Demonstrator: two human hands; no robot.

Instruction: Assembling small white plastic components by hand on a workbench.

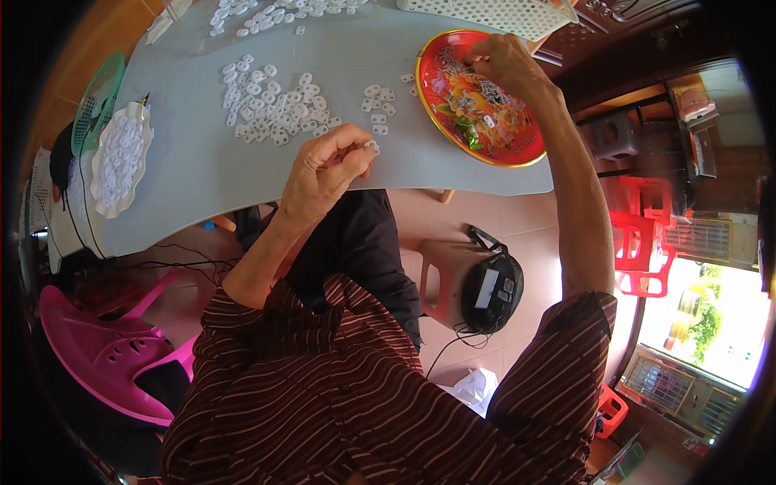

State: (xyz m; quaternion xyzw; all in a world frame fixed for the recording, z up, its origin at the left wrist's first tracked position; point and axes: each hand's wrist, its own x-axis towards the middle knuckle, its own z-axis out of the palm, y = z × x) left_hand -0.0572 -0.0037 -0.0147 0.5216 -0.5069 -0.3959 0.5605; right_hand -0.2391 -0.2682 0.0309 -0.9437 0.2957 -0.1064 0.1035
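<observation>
Fingers (360, 153) of left hand (323, 174) pinched nearly shut on one small white clip (373, 146), held just above the bench (202, 162) near its front edge. Right hand (505, 65) reaching into red tray (517, 149), fingertips closed down among small bits there; whether anything is gripped, cannot tell.

Loose white clips in a main pile (275, 105) mid-bench, a smaller cluster (377, 105) between pile and tray, more (267, 16) at the far edge. White dish (121, 158) heaped with clips at left, green basket (97, 101) beside it.

Likely risks, judged from the layout: pinched clip small and held by the tips only, so could slip and drop off the near edge to the floor. Tray overhanging the bench's front right edge slightly; pressing on its near rim could tip it. Sweep of the left forearm could scatter the pile.

Open room: bare bench between left hand and dish, and between pile and front edge. Tight on the right, tray close to the corner. Below the bench: pink chair (105, 356), stool with black device (493, 291), trailing cables.
</observation>
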